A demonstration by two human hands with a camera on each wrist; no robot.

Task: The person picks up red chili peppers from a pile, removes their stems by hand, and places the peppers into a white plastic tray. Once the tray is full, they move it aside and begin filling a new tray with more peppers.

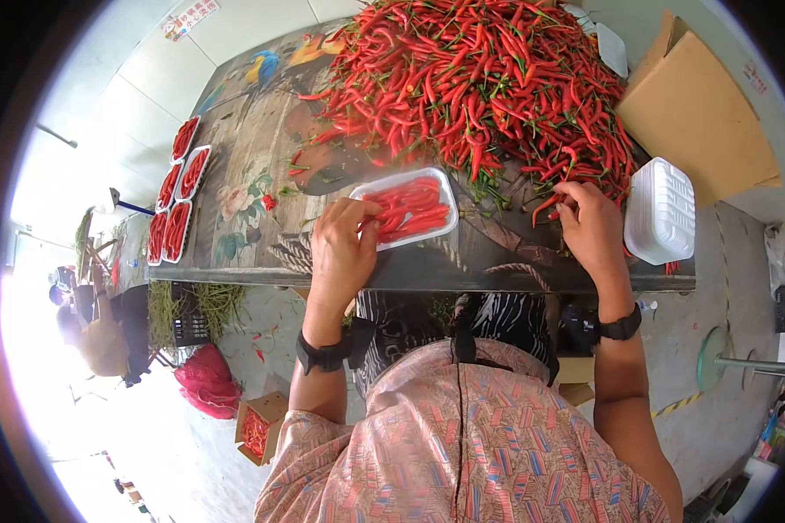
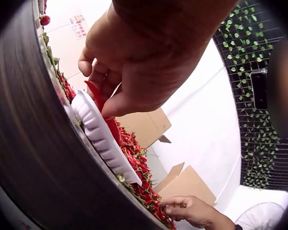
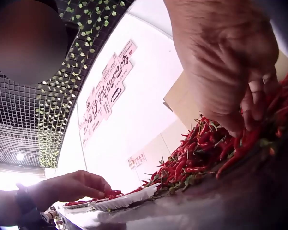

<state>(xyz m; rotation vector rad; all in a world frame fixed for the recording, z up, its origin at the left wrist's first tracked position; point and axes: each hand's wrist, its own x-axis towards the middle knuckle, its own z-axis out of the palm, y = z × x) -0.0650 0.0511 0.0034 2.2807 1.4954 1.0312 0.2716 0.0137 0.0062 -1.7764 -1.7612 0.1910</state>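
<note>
A white tray [image 1: 452, 193] with a layer of red chilies [image 1: 410, 209] lies near the table's front edge. At its left end the left hand [image 1: 344, 248] pinches a red chili; the left wrist view shows that chili [image 2: 97, 96] between thumb and fingers, over the tray [image 2: 103, 139]. The right hand [image 1: 595, 231] is at the lower right edge of the big chili heap [image 1: 497, 78], its thumb and fingertips on a red chili [image 1: 545, 207]. In the right wrist view the right hand's [image 3: 230, 72] fingers reach down into the chilies [image 3: 197, 148].
Stacked white trays [image 1: 663, 209] stand to the right of the right hand. Several filled trays [image 1: 176, 231] lie at the table's left end. A cardboard box [image 1: 706, 113] is behind the heap at right. On the floor are a box of chilies [image 1: 257, 431] and a red bag [image 1: 208, 379].
</note>
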